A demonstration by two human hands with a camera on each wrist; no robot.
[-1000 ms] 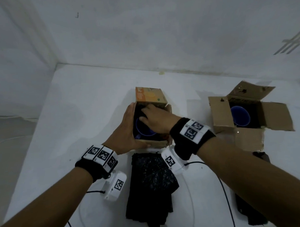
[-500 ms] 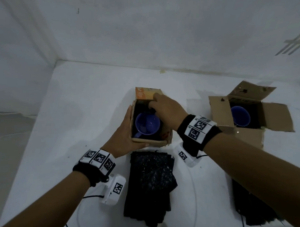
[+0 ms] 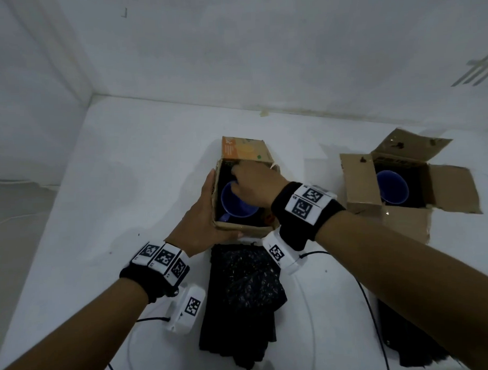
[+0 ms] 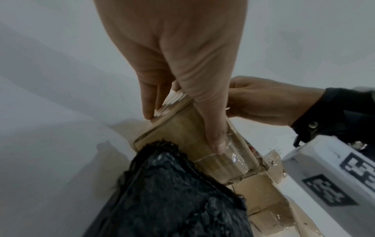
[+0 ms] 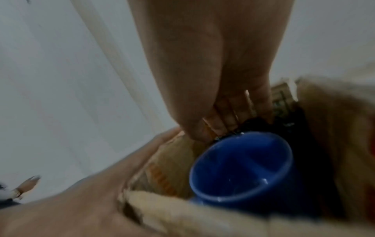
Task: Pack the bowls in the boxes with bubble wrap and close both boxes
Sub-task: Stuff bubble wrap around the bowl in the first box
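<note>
The left cardboard box (image 3: 247,229) stands mid-table, lined with black bubble wrap (image 5: 308,144), with a blue bowl (image 3: 235,210) upright inside. My left hand (image 3: 205,216) grips its near-left corner, thumb across the front wall (image 4: 182,144) and fingers along the left side. My right hand (image 3: 253,181) reaches into the box past the bowl (image 5: 241,168); its curled fingers (image 5: 219,121) pinch the black wrap at the far rim. The right box (image 3: 359,186) has its flaps spread, with a second blue bowl (image 3: 392,190) inside.
A folded black bubble wrap sheet (image 3: 246,295) lies right in front of the left box. Another black sheet (image 3: 409,345) lies at the lower right under my forearm. Walls close off the table at the back and left. Thin cables trail near my wrists.
My right hand has lifted off the bowl and gone to the box's far edge, then leftward along it, uncovering the bowl. The left hand has kept its hold.
</note>
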